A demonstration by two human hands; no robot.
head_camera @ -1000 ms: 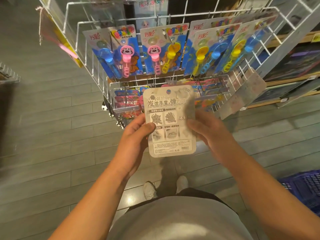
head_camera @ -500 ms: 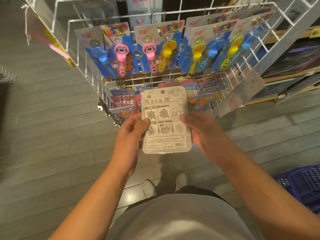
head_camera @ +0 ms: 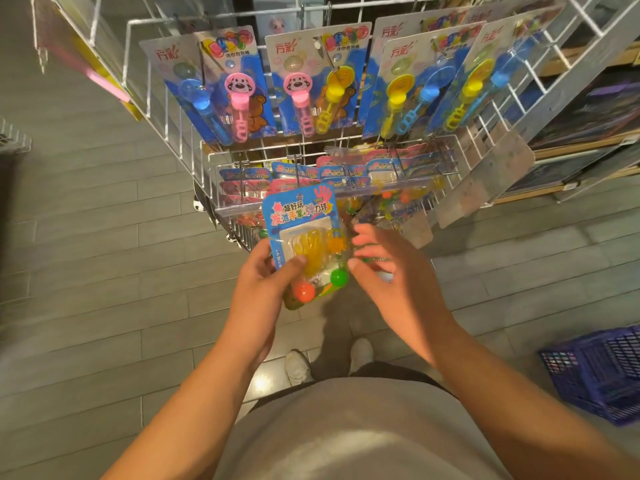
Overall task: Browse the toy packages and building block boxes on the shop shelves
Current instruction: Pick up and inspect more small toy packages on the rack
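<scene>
While the left hand (head_camera: 258, 282) grips a blue toy package (head_camera: 301, 237) before a white wire rack (head_camera: 346, 147) of hanging bubble wands (head_camera: 239, 98), the right hand (head_camera: 388, 268) hovers beside it, fingers loose; a purple basket (head_camera: 599, 372) sits on the floor.

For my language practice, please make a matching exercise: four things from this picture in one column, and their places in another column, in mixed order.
Things:
1. toy package
2. bubble wands
3. blue basket
4. right hand

Places:
A. on the floor, at the right
B. hanging on the upper wire rack
C. in the left hand
D. beside the package, open

Pairs: 1-C, 2-B, 3-A, 4-D
</scene>
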